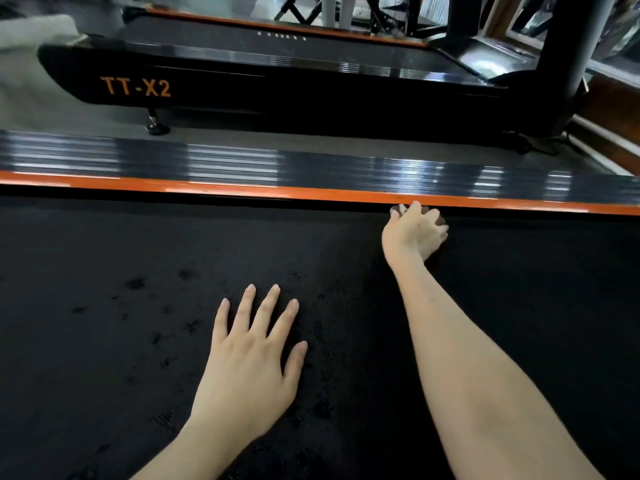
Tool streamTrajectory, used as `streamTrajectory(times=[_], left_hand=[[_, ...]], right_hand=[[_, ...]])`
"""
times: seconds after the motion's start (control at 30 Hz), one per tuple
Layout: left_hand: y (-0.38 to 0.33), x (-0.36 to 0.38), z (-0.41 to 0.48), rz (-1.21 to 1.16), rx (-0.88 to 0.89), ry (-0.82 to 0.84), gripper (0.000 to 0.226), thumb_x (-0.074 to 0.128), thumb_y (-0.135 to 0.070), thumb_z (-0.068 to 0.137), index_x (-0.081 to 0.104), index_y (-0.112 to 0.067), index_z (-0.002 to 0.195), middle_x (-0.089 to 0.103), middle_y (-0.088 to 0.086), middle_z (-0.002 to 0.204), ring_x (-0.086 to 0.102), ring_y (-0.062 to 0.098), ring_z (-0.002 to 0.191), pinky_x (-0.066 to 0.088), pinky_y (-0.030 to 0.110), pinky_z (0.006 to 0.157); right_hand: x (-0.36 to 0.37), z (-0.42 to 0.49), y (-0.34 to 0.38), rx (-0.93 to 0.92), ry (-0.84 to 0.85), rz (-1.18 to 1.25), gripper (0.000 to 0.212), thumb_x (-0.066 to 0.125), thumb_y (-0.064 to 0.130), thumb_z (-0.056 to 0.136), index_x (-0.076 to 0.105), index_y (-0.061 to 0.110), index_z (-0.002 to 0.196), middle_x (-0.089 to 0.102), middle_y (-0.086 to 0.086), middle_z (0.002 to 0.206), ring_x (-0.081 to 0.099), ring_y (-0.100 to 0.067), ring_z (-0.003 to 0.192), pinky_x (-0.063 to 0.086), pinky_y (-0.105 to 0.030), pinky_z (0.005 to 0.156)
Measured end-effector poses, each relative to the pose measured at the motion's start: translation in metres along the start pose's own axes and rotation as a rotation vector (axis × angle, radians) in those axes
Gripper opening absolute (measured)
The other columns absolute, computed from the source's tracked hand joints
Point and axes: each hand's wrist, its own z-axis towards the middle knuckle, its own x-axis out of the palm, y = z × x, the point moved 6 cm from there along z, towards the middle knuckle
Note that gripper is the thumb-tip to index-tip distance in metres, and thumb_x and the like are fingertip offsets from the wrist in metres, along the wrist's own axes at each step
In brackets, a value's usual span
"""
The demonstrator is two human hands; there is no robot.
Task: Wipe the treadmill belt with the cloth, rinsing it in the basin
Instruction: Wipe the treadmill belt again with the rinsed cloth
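The black treadmill belt [104, 258] fills the lower half of the view, with damp spots near its middle. My left hand [249, 358] lies flat on the belt, fingers spread, holding nothing. My right hand [414, 232] reaches to the belt's far edge, just below the orange side strip [207, 187]. Its fingers are bunched over a small dark cloth [440, 221], of which only bits show around the fingers. No basin is in view.
Beyond the orange strip runs a ribbed grey side rail [138, 155]. A second treadmill marked TT-X2 [136, 86] stands parallel behind it, with a dark upright post [568, 46] at the right. A strip of grey floor [311, 138] lies between the two machines.
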Motion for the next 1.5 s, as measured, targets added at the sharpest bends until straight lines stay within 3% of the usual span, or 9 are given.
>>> streamTrajectory(times=[0.17, 0.33, 0.63, 0.77, 0.9, 1.07, 1.23, 1.4, 1.5], left_hand=[[0.0, 0.0, 0.001, -0.013, -0.005, -0.008, 0.064, 0.013, -0.052, 0.096, 0.053, -0.019, 0.134, 0.048, 0.008, 0.142, 0.038, 0.034, 0.135, 0.023, 0.052, 0.105], [0.001, -0.002, 0.0, -0.016, -0.005, -0.024, 0.057, 0.026, -0.05, 0.093, 0.054, -0.02, 0.133, 0.05, 0.008, 0.14, 0.039, 0.033, 0.134, 0.023, 0.051, 0.104], [0.002, -0.005, 0.002, -0.033, -0.033, -0.022, 0.057, 0.026, -0.051, 0.092, 0.052, -0.023, 0.134, 0.047, 0.005, 0.143, 0.036, 0.031, 0.137, 0.024, 0.05, 0.111], [0.002, -0.005, 0.001, -0.046, -0.04, -0.006, 0.06, 0.022, -0.052, 0.091, 0.048, -0.024, 0.137, 0.043, 0.005, 0.146, 0.031, 0.031, 0.139, 0.024, 0.053, 0.113], [0.002, -0.004, 0.001, -0.052, -0.043, 0.001, 0.064, 0.016, -0.053, 0.09, 0.044, -0.025, 0.14, 0.038, 0.004, 0.15, 0.025, 0.03, 0.142, 0.018, 0.052, 0.115], [0.002, -0.006, 0.001, -0.059, -0.046, 0.008, 0.069, 0.006, -0.055, 0.088, 0.034, -0.028, 0.145, 0.028, 0.001, 0.155, 0.015, 0.026, 0.145, 0.01, 0.049, 0.117], [0.001, -0.006, 0.001, -0.049, -0.043, 0.024, 0.052, 0.026, -0.047, 0.098, 0.028, -0.03, 0.147, 0.02, -0.001, 0.157, 0.009, 0.024, 0.146, 0.006, 0.046, 0.117], [0.0, -0.015, -0.002, -0.101, -0.05, 0.028, 0.05, 0.032, -0.043, 0.099, 0.033, -0.027, 0.146, 0.025, 0.0, 0.156, 0.014, 0.025, 0.145, 0.008, 0.044, 0.117], [0.003, -0.038, -0.009, -0.203, -0.068, -0.064, 0.05, 0.039, -0.038, 0.098, 0.037, -0.019, 0.144, 0.032, 0.008, 0.152, 0.021, 0.027, 0.143, 0.014, 0.04, 0.117]], right_hand=[[0.019, -0.055, 0.072, -0.191, 0.076, 0.024, 0.043, 0.046, 0.037, 0.096, 0.045, 0.01, 0.129, 0.033, -0.024, 0.144, 0.036, -0.046, 0.125, 0.03, -0.053, 0.106], [0.027, -0.089, 0.104, -0.479, 0.191, -0.016, 0.052, 0.039, 0.039, 0.099, 0.032, 0.016, 0.145, 0.014, -0.025, 0.153, 0.023, -0.047, 0.136, 0.024, -0.049, 0.113], [-0.014, -0.143, 0.053, -0.857, 0.324, 0.177, 0.037, 0.05, 0.029, 0.095, 0.054, 0.026, 0.132, 0.039, -0.012, 0.147, 0.032, -0.036, 0.136, 0.038, -0.043, 0.106], [-0.059, -0.2, -0.015, -0.985, 0.359, 0.224, 0.038, 0.044, 0.037, 0.094, 0.059, 0.027, 0.127, 0.044, -0.006, 0.144, 0.035, -0.027, 0.137, 0.035, -0.029, 0.105], [-0.061, -0.177, -0.029, -1.002, 0.301, 0.201, 0.037, 0.043, 0.036, 0.093, 0.064, 0.025, 0.121, 0.051, -0.009, 0.138, 0.048, -0.029, 0.127, 0.039, -0.037, 0.106], [-0.027, -0.109, 0.005, -0.572, 0.193, 0.11, 0.033, 0.048, 0.024, 0.096, 0.059, 0.024, 0.127, 0.042, -0.009, 0.145, 0.033, -0.036, 0.135, 0.023, -0.038, 0.112], [-0.074, -0.212, -0.034, -0.857, 0.286, 0.224, 0.036, 0.046, 0.023, 0.092, 0.061, 0.022, 0.124, 0.051, -0.016, 0.137, 0.049, -0.031, 0.125, 0.025, -0.038, 0.114], [-0.132, -0.313, -0.112, -1.096, 0.543, 0.231, 0.037, 0.045, 0.033, 0.093, 0.056, 0.037, 0.128, 0.04, 0.004, 0.147, 0.029, -0.022, 0.14, 0.034, -0.035, 0.11], [-0.136, -0.3, -0.114, -1.176, 0.521, 0.194, 0.036, 0.043, 0.034, 0.093, 0.058, 0.035, 0.126, 0.045, -0.001, 0.144, 0.036, -0.025, 0.137, 0.036, -0.04, 0.109]])
